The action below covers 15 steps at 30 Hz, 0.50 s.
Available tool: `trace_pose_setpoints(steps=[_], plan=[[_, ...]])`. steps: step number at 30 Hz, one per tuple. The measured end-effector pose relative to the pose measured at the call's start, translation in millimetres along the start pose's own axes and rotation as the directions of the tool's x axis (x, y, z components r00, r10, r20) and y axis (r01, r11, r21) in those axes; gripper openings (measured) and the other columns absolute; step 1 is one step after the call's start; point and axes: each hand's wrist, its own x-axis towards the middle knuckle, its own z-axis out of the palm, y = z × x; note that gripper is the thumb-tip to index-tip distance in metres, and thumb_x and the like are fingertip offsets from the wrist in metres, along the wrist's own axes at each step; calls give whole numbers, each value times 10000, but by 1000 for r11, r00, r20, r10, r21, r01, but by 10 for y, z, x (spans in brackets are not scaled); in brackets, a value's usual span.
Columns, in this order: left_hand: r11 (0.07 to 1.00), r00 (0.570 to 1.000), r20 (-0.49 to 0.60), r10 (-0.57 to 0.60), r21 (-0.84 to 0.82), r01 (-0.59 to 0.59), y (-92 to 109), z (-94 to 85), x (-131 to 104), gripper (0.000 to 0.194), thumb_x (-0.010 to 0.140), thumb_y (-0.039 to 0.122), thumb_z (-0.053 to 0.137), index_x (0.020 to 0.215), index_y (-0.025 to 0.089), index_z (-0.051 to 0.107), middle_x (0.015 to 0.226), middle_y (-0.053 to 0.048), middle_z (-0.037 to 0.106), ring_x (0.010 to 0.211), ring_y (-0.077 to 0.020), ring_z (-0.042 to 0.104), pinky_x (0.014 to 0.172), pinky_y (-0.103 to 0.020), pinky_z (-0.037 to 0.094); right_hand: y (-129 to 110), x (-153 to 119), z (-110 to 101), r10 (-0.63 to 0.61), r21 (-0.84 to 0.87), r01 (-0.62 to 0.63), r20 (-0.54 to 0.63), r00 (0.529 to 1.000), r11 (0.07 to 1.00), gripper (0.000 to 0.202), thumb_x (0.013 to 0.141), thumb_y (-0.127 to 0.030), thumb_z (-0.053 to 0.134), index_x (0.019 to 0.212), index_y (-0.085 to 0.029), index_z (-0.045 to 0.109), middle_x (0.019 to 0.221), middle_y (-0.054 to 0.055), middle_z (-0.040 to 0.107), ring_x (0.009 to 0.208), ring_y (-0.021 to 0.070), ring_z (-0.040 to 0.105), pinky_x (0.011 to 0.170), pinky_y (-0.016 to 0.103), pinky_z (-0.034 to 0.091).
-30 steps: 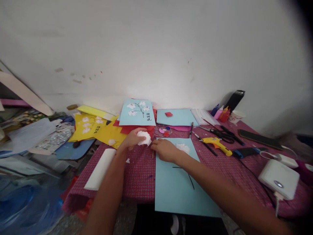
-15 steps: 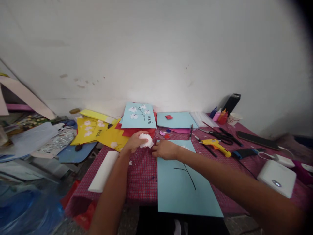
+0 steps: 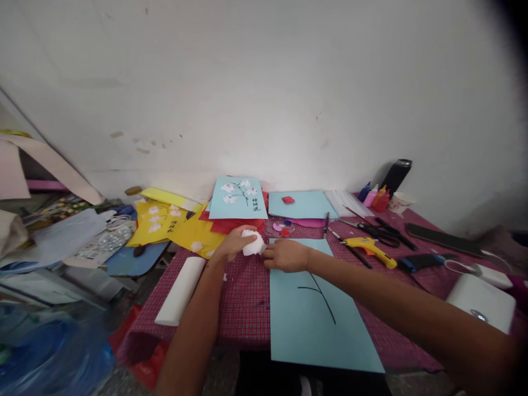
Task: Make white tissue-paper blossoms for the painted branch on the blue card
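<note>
Step in hand, as judged: working the rim of a white paper piece between the hands, above the worktop. Left hand pinches the piece narrowly; right hand has its fingers drawn together at its near edge. Further handling likely calls for a light, steady left pinch. Blue sheet with drawn black lines lies beneath and nearer than the right hand, which covers part of its upper end. Right fingertips obscured; cannot tell whether they grip paper.
</note>
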Motion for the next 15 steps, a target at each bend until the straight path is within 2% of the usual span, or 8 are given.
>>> trace_pose_setpoints(steps=[4,6,7,8,9,11,14,15], plan=[[999,999,14,-32,-25,32,35,43,-23,520,708,454,716,1108,136,620,928,-82,658,701,-147,575,593,-243,429,-130,-139,-107,100,69,-91,-128,987,993,160,933,-201,434,962,-186,591,1040,77,635,845,196,564,701,334,426],[998,998,33,-50,-47,51,58,65,-43,518,745,511,663,1093,129,621,921,-84,654,701,-148,574,577,-236,421,-225,-284,-138,205,170,-167,-244,948,971,152,923,-176,426,974,-192,568,1084,82,637,877,196,582,752,351,450],[996,997,43,-69,-53,72,68,76,-54,526,766,545,625,1087,128,622,919,-86,653,702,-150,575,570,-235,419,-270,-380,-137,286,243,-214,-316,905,946,154,911,-163,431,1003,-189,552,1134,100,626,927,201,589,780,356,459],[994,994,55,-94,-52,97,77,84,-65,542,783,577,584,1081,126,623,918,-88,652,704,-154,577,563,-236,417,-310,-491,-122,388,334,-265,-389,835,905,164,895,-149,439,1026,-188,530,1161,115,615,992,211,588,810,361,465],[991,990,66,-123,-42,126,84,91,-75,562,794,605,547,1073,124,625,912,-90,652,703,-160,578,554,-238,413,-341,-613,-93,507,429,-318,-460,729,846,156,881,-145,450,1016,-193,511,1142,121,618,1008,218,593,812,367,474],[988,984,86,-154,15,153,92,94,-92,583,805,635,501,1044,120,633,885,-89,654,702,-170,580,545,-242,406,-375,-873,0,727,600,-415,-512,458,684,94,867,-152,477,941,-211,489,1051,108,629,927,213,620,778,367,490],[982,990,115,-78,183,56,106,77,-105,521,820,617,485,910,132,654,815,-69,653,689,-171,568,562,-250,398,-366,-1222,163,869,804,-350,-490,66,480,55,877,-204,483,905,-221,439,1009,91,615,774,179,629,705,355,512],[968,991,126,-37,251,4,117,68,-108,493,829,601,480,859,140,651,792,-59,648,683,-169,561,573,-254,396,-354,-1311,204,885,843,-315,-465,-21,435,61,879,-236,485,902,-221,431,1006,89,613,736,171,623,668,345,516]])
